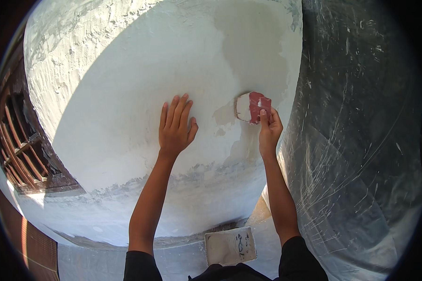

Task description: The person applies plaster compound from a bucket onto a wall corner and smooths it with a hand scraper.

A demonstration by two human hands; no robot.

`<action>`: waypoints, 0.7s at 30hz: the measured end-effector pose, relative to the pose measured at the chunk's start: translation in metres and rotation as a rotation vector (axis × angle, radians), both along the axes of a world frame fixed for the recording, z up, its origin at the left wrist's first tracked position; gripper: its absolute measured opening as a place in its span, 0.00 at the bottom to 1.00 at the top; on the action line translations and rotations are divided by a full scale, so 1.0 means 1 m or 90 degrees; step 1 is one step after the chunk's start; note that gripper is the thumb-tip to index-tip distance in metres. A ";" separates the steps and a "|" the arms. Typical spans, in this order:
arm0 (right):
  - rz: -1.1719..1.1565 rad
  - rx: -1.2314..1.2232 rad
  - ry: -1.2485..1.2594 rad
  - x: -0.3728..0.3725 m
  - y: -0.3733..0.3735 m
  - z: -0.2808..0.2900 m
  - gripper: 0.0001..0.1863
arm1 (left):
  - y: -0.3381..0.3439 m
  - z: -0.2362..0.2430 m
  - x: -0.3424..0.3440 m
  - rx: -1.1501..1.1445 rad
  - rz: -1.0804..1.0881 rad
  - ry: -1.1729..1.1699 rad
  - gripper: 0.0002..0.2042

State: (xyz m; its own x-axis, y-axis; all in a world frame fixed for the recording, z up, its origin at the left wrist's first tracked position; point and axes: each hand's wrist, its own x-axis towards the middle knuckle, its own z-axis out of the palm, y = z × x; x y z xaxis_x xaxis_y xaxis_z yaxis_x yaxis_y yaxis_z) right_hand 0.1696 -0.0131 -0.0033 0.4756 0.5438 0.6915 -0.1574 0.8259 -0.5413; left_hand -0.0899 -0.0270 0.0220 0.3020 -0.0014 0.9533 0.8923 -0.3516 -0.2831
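My left hand (177, 122) lies against the pale plastered wall (126, 112), its fingers stretched out and holding nothing. To its right, my right hand (271, 129) grips a small red putty scraper (259, 104) with the thumb on its face. Whitish putty covers the scraper's left part, and the tool rests on or close to the wall. Around and above it spreads a darker, damp-looking patch (253, 51) of putty. Smaller patches of the same shade show left of the scraper and below it.
Below, between my forearms, stands a squarish tray (229, 247) with greyish putty inside and dark marks. Dark plastic sheeting (351, 154), splashed with white, hangs along the right. A brown barred window (26, 145) is set at the left. Rough sunlit plaster (75, 37) lies upper left.
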 end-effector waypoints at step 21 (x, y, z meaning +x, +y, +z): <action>-0.009 -0.046 -0.027 0.004 0.001 -0.005 0.14 | 0.001 -0.007 0.001 -0.012 0.030 -0.005 0.21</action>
